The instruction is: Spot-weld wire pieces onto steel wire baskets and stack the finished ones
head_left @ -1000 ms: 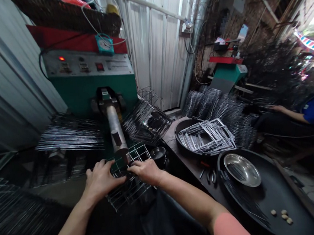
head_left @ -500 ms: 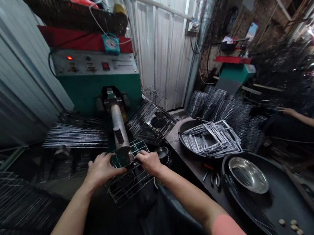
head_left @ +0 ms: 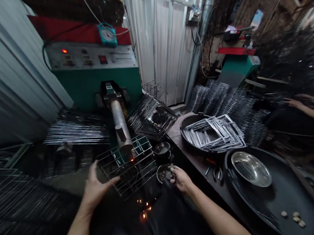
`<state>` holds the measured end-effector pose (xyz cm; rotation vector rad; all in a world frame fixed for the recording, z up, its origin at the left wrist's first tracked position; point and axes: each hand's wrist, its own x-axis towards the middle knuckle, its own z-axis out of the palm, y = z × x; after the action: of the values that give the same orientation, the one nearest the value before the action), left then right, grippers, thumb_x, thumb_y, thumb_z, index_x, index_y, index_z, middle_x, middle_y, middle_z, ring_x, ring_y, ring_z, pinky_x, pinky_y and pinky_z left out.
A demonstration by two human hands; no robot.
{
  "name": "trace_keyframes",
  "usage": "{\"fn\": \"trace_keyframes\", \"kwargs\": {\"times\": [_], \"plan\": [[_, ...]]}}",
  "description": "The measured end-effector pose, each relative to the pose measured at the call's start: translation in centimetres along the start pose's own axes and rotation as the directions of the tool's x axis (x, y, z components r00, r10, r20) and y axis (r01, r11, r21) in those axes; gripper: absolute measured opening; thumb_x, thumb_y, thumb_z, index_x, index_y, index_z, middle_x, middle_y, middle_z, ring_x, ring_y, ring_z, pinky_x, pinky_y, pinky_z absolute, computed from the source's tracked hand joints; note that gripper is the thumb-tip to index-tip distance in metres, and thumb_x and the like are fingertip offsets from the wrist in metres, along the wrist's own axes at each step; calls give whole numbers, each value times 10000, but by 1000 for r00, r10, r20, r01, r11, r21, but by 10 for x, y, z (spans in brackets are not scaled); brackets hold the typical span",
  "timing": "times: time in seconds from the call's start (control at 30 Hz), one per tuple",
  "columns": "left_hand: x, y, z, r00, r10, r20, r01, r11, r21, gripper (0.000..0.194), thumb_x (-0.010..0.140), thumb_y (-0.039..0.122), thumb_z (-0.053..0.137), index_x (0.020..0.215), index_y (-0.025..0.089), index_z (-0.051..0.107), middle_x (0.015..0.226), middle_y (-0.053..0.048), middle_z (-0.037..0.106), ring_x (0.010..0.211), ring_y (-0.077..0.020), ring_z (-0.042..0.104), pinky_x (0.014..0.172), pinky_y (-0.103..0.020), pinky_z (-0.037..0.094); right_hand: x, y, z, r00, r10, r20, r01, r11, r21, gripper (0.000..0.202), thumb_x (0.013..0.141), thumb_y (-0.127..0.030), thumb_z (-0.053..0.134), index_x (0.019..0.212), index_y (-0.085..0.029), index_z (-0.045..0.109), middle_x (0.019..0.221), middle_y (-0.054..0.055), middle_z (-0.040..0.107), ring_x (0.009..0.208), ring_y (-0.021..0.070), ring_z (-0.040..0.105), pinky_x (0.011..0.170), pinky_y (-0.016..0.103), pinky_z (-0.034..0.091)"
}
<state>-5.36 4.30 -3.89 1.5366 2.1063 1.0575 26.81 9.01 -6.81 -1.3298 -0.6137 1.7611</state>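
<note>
A wire grid [head_left: 146, 163] lies under the cylindrical electrode of a green machine [head_left: 121, 132], where a small orange glow shows at the contact point. My left hand [head_left: 93, 187] is at the grid's left side, thumb stretched out and fingers apart, not wrapped round any wire. Over to the right, my right hand [head_left: 182, 178] is off the grid, at the rim of a small bowl [head_left: 160, 174] of dark bits. Its fingertips are pinched together; what they hold, if anything, is too small to name. Orange sparks [head_left: 144, 212] fall below the grid.
Stacked wire frames [head_left: 76, 132] lie left of the machine, with another stack [head_left: 154, 117] on its right. A round pan [head_left: 186, 144] holds metal wire frames. A larger black tray [head_left: 289, 178] carries a steel bowl [head_left: 250, 169]. Pliers [head_left: 217, 174] lie nearby. Another person's hand [head_left: 294, 103] is far right.
My right hand has left the grid and moved right and down to the small bowl. My left hand has shifted down and left, its fingers off the grid top. Sparks and a glow have appeared.
</note>
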Motion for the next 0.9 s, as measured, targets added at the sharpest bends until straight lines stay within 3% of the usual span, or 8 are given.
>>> {"fn": "trace_keyframes", "kwargs": {"times": [0.13,0.3,0.4,0.5,0.6,0.73,0.83,0.9], "plan": [[-18,-2,25,983,-178,40,174,848,-501,1166,638,670,715,1534,152,179,1548,-241,379,1430,-374,391,1187,-532,329,1,-2,-13,992,115,57,-120,988,101,30,803,-117,582,806,-146,589,580,-44,454,496,76,458,468,156,375],[-20,6,21,979,-203,-18,157,806,-571,1151,558,620,768,1499,182,270,1561,-207,381,1458,-390,339,1204,-549,307,-8,-6,-23,990,103,91,-121,967,225,62,768,-158,631,821,-157,599,646,-13,545,557,98,524,500,187,430],[-37,1,7,988,-150,-24,114,839,-532,1175,512,603,806,1488,212,281,1575,-188,369,1472,-401,304,1207,-553,316,-15,11,-44,992,-128,-15,129,990,59,121,751,-219,641,864,-175,634,655,-23,566,532,104,501,466,191,382],[-61,-1,-7,999,-49,-1,44,908,-416,1107,549,607,803,1471,254,301,1555,-156,399,1453,-405,340,1199,-584,329,-21,35,-66,894,-447,22,411,802,-432,80,769,-221,615,825,-193,666,741,9,658,682,158,607,630,261,503],[-74,11,-15,988,151,-31,-154,977,-149,979,599,646,754,1413,240,393,1506,-162,438,1397,-418,418,1180,-609,349,-30,41,-76,862,-442,247,451,448,-772,101,796,-148,593,796,-194,683,826,46,730,817,198,670,799,317,527],[-70,50,-19,905,418,75,-423,869,256,802,605,565,753,1276,176,546,1396,-215,515,1378,-446,419,1191,-627,282,-56,9,-53,763,-315,564,629,163,-760,170,870,-142,597,983,-175,719,1021,97,764,948,204,708,868,305,518],[-65,81,-19,870,456,187,-490,753,439,747,620,503,751,1263,158,595,1362,-250,527,1339,-464,441,1159,-658,273,-77,-22,-14,651,-218,727,754,82,-651,272,855,-174,656,1123,-207,684,1090,75,754,1010,201,707,892,292,505],[-65,95,-18,859,458,230,-508,705,494,742,628,505,746,1262,140,619,1328,-271,541,1293,-473,471,1121,-659,312,-82,-32,17,668,-208,714,741,96,-665,279,831,-182,677,1106,-222,665,1035,42,750,957,195,708,853,285,505]]}}
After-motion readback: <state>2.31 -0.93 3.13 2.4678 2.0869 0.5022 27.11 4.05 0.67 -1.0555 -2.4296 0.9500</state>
